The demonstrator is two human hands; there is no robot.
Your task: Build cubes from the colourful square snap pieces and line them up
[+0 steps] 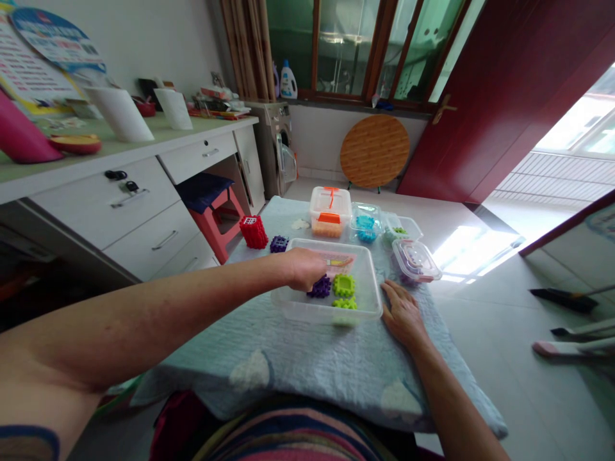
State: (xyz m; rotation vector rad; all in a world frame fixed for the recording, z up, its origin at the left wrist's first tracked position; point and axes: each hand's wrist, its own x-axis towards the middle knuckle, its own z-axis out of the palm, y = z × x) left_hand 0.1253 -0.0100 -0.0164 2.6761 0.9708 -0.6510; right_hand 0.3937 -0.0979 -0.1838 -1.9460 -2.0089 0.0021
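My left hand [306,267] reaches into a clear plastic tray [371,301] on a pale blue cloth and is closed on a purple toothed building tile [319,287]. Two green tiles [344,285] lie in the tray beside it. An orange-pink piece [342,261] lies at the tray's far side. My right hand [402,313] lies flat on the cloth just right of the tray, fingers stretched out, holding nothing.
Beyond the tray stand a red block cube [253,231], a purple tile [278,243], a lidded box of orange tiles [329,210], a tub of blue tiles [366,225] and two more clear tubs [416,260]. White drawers [120,211] and a red stool [214,208] are at left.
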